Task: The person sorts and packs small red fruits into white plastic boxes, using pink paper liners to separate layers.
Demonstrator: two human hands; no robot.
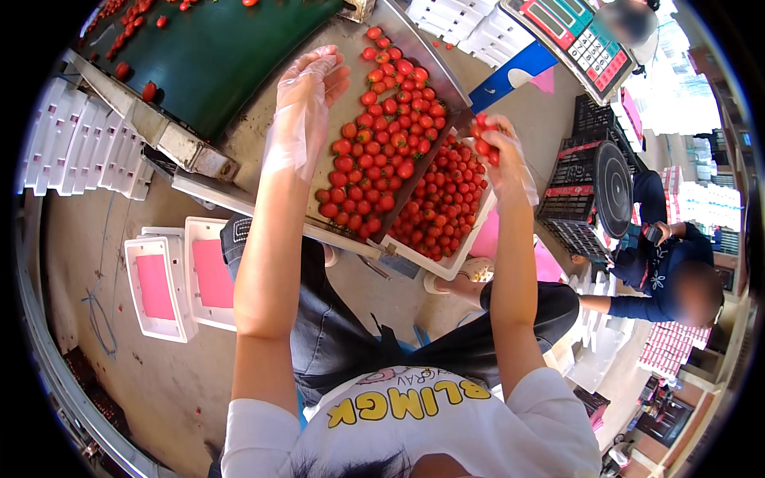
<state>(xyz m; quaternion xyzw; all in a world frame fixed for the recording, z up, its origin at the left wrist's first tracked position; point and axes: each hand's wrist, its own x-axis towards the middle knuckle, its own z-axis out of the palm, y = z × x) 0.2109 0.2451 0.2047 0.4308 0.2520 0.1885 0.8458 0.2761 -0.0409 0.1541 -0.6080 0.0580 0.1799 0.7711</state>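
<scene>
Cherry tomatoes [388, 143] lie loose along the right part of a metal sorting tray [254, 146]. My left hand [311, 83], in a clear plastic glove, is raised over the tray to the left of them; its fingers are apart and nothing shows in it. Several cherry tomatoes [487, 140] are gripped in my right hand [508, 149], also gloved in clear plastic. That hand is above the right edge of a white plastic crate [457, 263] heaped with more tomatoes, just beyond the tray's dark metal edge.
A green conveyor belt [233, 54] adjoins the tray at upper left. White crates with pink liners [156, 287] rest on the floor at left. A digital scale [577, 45] stands at upper right, black crates [571, 203] below it. A person [663, 263] sits at right.
</scene>
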